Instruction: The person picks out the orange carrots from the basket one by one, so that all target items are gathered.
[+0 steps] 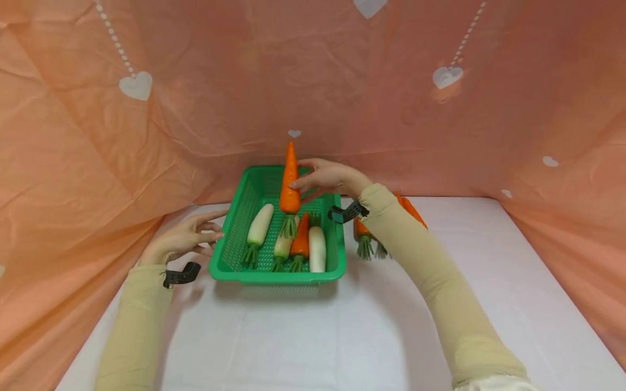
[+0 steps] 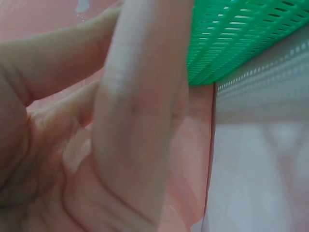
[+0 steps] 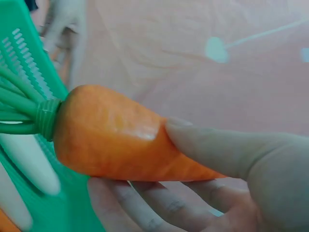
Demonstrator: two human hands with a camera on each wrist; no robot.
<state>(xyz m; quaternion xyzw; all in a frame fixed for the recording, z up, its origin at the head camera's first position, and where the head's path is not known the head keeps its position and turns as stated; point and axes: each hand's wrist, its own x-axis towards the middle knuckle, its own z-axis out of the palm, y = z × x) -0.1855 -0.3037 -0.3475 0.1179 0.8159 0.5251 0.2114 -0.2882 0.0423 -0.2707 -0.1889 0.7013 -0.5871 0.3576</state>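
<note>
My right hand (image 1: 329,178) pinches an orange carrot (image 1: 290,187) between thumb and fingers, above the green basket (image 1: 230,276). The carrot's tip points away and its green stems hang toward me. In the right wrist view the thumb lies on top of the carrot (image 3: 111,135) and the fingers beneath. Beside the basket's left wall is my left hand (image 1: 188,236), its fingers loosely spread at the rim; whether they touch it I cannot tell. Inside the basket lie a white radish (image 1: 261,224) on the left, another radish (image 1: 282,247), a carrot (image 1: 300,241) and a white radish (image 1: 317,250).
More carrots (image 1: 363,231) with green stems lie on the white table (image 1: 489,271) right of the basket, partly hidden by the right forearm. An orange cloth (image 1: 342,98) with white hearts hangs behind and at both sides.
</note>
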